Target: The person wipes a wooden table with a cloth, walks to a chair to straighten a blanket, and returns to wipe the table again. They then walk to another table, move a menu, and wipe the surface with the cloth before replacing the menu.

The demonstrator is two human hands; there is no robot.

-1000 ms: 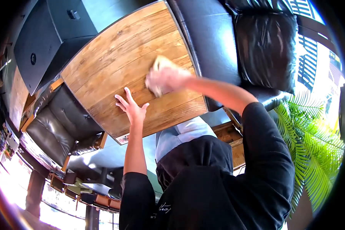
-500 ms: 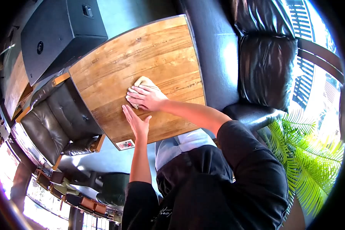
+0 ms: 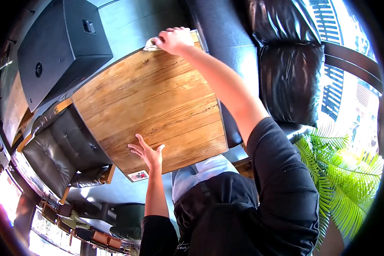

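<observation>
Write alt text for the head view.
The right hand presses a cloth at the far edge of a wooden table, arm stretched out; the left hand lies flat near its close edge. Black leather seats flank it.

The table [image 3: 158, 102] was a warm honey-brown wood with darker grain streaks, and the cloth [image 3: 151, 42] looked pale cream. The sofa [image 3: 292, 81] was glossy black, the speaker [image 3: 64, 38] matte black, the armchair [image 3: 59, 149] dark brown with button tufting, and the plant [image 3: 345, 179] bright green.

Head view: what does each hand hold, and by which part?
Right hand holds a pale cloth, mostly covered by the palm, at the table's far edge; left hand lies flat on the table, holding nothing.
</observation>
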